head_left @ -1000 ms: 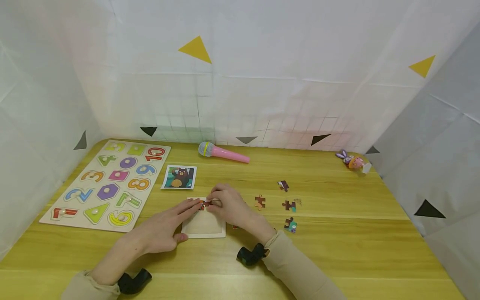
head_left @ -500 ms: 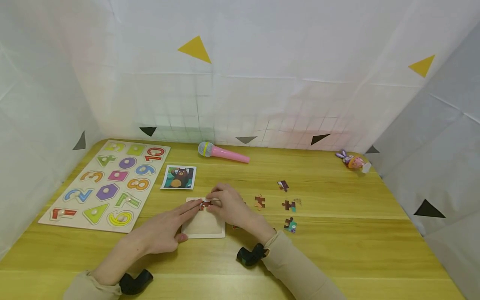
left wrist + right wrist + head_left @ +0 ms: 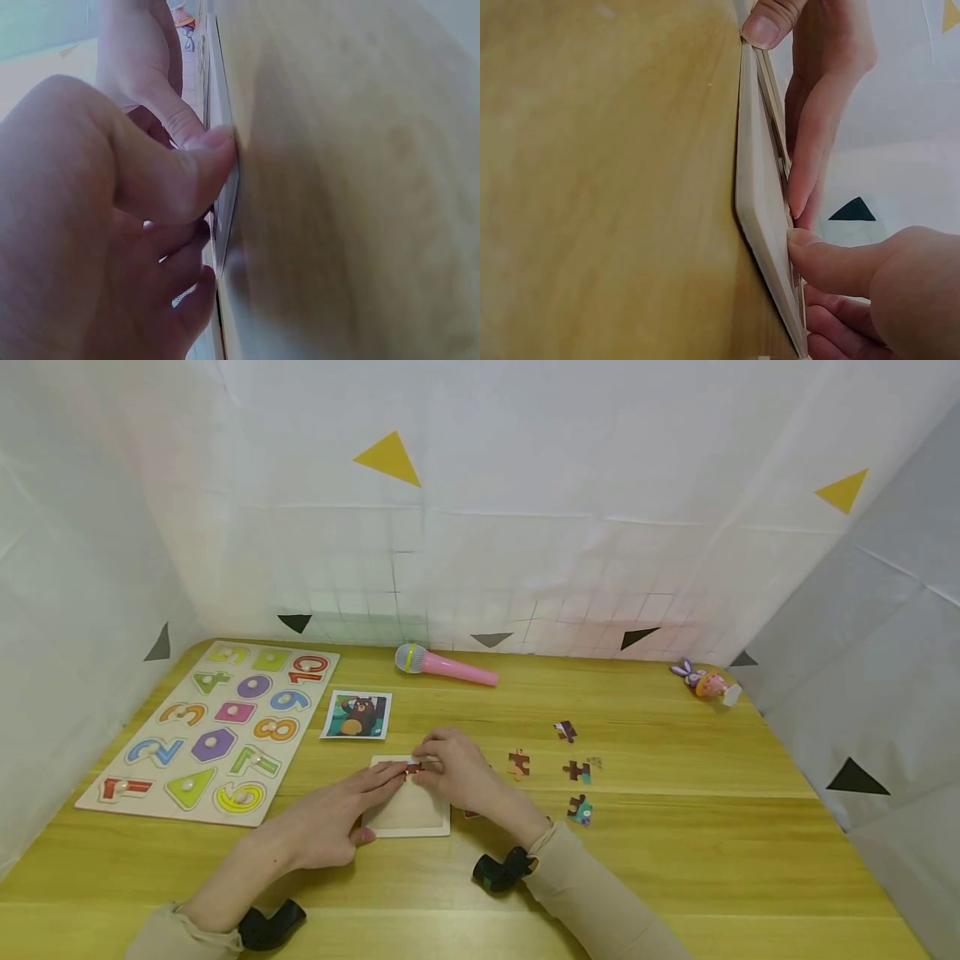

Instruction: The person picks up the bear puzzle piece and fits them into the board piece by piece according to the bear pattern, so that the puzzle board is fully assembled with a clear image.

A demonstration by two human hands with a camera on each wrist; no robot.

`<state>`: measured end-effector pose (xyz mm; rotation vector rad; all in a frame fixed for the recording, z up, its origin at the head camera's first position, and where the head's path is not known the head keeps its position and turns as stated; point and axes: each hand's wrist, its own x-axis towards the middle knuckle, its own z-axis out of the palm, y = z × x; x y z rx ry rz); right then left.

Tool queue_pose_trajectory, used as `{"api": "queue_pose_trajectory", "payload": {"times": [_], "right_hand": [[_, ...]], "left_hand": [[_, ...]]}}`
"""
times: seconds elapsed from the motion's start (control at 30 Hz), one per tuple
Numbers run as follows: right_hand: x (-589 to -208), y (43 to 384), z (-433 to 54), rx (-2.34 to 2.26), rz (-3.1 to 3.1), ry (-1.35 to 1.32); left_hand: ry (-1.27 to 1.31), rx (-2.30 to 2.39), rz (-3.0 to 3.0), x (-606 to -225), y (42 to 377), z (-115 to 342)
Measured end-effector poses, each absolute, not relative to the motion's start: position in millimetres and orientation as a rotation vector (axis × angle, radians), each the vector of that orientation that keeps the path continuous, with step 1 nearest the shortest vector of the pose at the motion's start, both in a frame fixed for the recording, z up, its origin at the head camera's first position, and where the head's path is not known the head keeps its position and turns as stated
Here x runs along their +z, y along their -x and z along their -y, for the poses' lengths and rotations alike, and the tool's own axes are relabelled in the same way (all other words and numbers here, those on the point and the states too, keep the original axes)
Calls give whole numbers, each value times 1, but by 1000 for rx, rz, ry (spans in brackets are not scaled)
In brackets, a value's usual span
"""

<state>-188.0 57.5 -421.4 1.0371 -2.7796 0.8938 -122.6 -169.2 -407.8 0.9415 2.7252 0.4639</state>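
Observation:
A small square wooden puzzle tray (image 3: 408, 817) lies on the table in front of me. My left hand (image 3: 324, 823) lies over its left side, fingers stretched along the far part and thumb at the near left corner. At the tray's far right, my right hand (image 3: 459, 774) has curled fingers and pinches a dark red jigsaw piece (image 3: 414, 769), mostly hidden by both hands. The right wrist view shows the right thumb (image 3: 817, 259) pressed close along the tray's raised rim (image 3: 754, 165). In the left wrist view, the left thumb (image 3: 184, 176) rests on the rim.
Loose jigsaw pieces (image 3: 519, 763) lie right of the tray, including a teal one (image 3: 580, 810); some sit partly under the right forearm. A bear picture card (image 3: 357, 716), number board (image 3: 213, 743), pink microphone (image 3: 457, 668) and rabbit toy (image 3: 705, 682) stand around.
Both hands stay almost in place at the tray. The left fingers have slid slightly to the right, closer to the right fingertips. The loose pieces lie as before.

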Motion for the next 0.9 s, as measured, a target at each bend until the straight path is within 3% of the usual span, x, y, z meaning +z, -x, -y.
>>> {"api": "queue_pose_trajectory", "payload": {"times": [0.9], "right_hand": [[-419,186,-59,884,2785,-1068]], "left_hand": [[-906,464,-2693,-409,124,170]]}}
